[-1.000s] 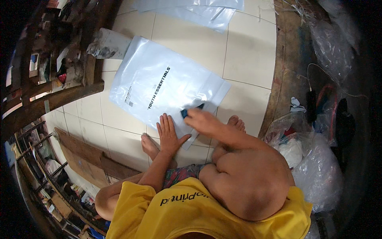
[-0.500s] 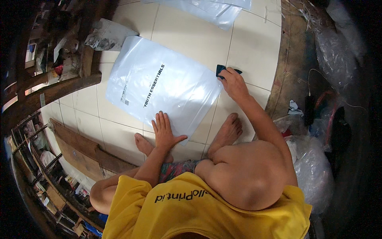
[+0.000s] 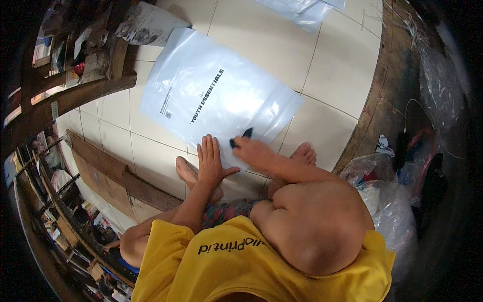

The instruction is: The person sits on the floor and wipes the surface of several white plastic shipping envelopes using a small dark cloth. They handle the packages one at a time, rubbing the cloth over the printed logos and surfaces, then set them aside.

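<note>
A large flat whitish plastic bag (image 3: 246, 93) with dark printing lies on the tiled floor in front of me, slightly turned. My left hand (image 3: 210, 160) rests on its near edge, palm down, fingers stretched and thumb out to the right. Just right of it, my right hand (image 3: 251, 152) grips a small dark cloth (image 3: 247, 134) against the near right part of the bag. The hand is a little blurred, and part of the cloth is hidden under its fingers.
More plastic bags (image 3: 302, 12) lie on the floor at the far right. A stained grey-white object (image 3: 151, 24) touches the bag's far left corner. Brown boards (image 3: 100, 161) and dark shelving (image 3: 95, 90) stand left; crumpled clear plastic (image 3: 390, 201) lies right. My bare feet (image 3: 304, 153) flank the near edge.
My right hand has swept the cloth from the bag's far right corner back toward me, near my left hand. The left hand stays pressed on the bag. The view has shifted slightly.
</note>
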